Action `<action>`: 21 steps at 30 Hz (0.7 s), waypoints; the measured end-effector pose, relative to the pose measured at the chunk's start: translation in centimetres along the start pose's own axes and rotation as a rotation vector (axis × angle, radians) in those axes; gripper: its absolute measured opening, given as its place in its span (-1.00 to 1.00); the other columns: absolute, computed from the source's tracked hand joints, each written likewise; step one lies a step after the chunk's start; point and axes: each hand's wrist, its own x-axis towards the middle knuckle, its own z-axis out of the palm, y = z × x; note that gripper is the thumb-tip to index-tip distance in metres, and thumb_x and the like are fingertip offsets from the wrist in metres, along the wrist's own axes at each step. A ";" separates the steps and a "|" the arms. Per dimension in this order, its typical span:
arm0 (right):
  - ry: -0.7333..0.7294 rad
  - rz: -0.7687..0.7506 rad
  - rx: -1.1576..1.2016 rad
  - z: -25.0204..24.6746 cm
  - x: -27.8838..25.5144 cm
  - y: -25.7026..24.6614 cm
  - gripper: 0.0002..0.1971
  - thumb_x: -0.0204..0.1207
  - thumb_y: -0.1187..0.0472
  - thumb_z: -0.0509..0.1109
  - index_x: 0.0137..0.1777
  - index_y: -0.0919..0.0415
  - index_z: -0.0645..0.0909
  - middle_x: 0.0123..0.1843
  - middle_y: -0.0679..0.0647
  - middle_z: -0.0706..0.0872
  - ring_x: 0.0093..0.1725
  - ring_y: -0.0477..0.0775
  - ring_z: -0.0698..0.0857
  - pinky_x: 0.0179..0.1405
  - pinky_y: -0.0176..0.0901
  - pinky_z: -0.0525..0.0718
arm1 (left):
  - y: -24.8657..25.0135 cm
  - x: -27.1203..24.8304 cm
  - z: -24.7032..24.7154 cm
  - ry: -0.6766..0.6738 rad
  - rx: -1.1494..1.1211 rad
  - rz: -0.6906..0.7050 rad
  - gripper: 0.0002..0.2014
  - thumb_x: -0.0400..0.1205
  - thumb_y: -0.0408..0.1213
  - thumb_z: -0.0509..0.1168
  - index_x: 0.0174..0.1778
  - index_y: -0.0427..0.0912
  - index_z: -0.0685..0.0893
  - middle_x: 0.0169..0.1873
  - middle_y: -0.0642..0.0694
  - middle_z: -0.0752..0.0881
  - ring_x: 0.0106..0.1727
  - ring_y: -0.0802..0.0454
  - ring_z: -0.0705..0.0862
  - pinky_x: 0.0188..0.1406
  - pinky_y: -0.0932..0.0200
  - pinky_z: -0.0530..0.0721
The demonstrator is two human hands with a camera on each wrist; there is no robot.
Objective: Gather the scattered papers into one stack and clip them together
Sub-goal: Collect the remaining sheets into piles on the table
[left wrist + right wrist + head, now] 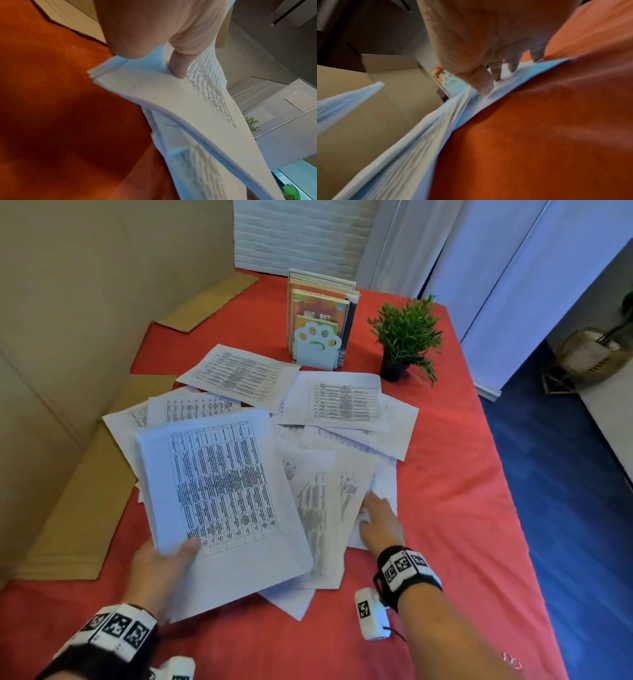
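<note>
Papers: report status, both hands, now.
Left hand grips gathered stack, lifted off table. Right hand fingers pressing on loose sheets. More sheets scattered toward bookend. No clip in view.

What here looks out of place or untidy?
The loose papers lie scattered and overlapping at odd angles on the red cloth. The left hand holds a stack; the right hand touches one sheet. No clip is visible.
</note>
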 end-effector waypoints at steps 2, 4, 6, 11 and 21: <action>0.183 0.044 0.146 0.1 -0.3 -0.1 -0.48 0.60 0.28 0.18 0.57 0.04 0.31 0.67 0.10 0.25 0.64 0.16 0.21 0.60 0.05 0.20 | -0.5 0.3 0.0 -0.007 0.022 -0.008 -0.79 0.51 -0.38 0.43 0.04 -0.25 0.65 -0.11 -0.24 0.73 -0.10 -0.15 0.69 0.06 -0.03 0.60; 0.214 0.101 0.172 0.3 -0.4 -0.3 -0.47 0.65 0.14 0.13 0.63 0.07 0.19 0.69 0.12 0.17 0.67 0.16 0.12 0.64 0.09 0.11 | -1.1 0.4 -0.1 -0.003 0.035 -0.011 -0.78 0.50 -0.40 0.43 0.04 -0.26 0.65 -0.12 -0.24 0.72 -0.12 -0.14 0.69 0.04 -0.02 0.60; 0.094 0.082 0.097 0.9 -0.6 -0.8 -0.42 0.64 0.11 0.12 0.66 0.07 0.09 0.71 0.09 0.11 0.69 0.16 0.03 0.66 0.12 0.06 | -1.6 0.6 -0.1 -0.005 0.057 -0.018 -0.78 0.49 -0.41 0.45 0.04 -0.25 0.65 -0.12 -0.24 0.73 -0.12 -0.14 0.69 0.05 -0.03 0.62; -0.025 -0.049 0.065 1.8 -2.4 -2.1 -0.44 0.63 0.18 0.12 0.64 0.09 0.15 0.71 0.09 0.07 0.70 0.10 -0.02 0.67 0.09 -0.01 | -1.9 0.3 0.1 -0.020 0.095 -0.010 -0.77 0.48 -0.41 0.45 0.03 -0.21 0.63 -0.10 -0.25 0.73 -0.12 -0.14 0.70 0.06 -0.06 0.64; -0.176 0.038 0.645 -0.3 -5.8 -4.8 -0.58 0.62 0.04 0.18 0.45 0.09 0.36 0.42 0.11 0.57 0.39 0.11 0.55 0.46 0.02 0.46 | 0.1 -1.7 5.4 -0.180 0.263 0.072 -0.65 0.35 -0.15 0.50 -0.03 -0.24 0.66 -0.11 -0.23 0.77 -0.05 -0.22 0.75 0.04 -0.11 0.70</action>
